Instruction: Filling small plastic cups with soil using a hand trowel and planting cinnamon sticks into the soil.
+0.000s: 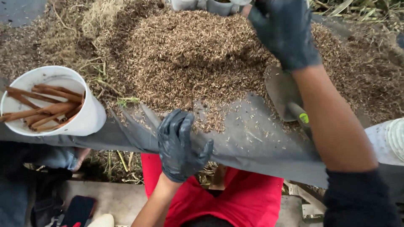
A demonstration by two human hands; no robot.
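My left hand [182,145], in a black glove, rests on the near edge of a grey sheet [252,143], fingers bent and apart, holding nothing. My right hand [285,31], also gloved, reaches far across a large pile of brown husks [189,59] to small grey pots [219,6] at the top edge. Its fingertips touch or sit beside a pot and are partly cut off, so its grip is unclear. Under my right forearm a metal trowel [281,90] with a dark handle [301,117] lies on the sheet.
A white bucket [86,120] holding several brown bark sticks [46,107] stands at the left on the sheet. Dry straw and grass surround the pile. A white rounded object [389,141] sits at the right edge. Red clothing [235,197] shows below.
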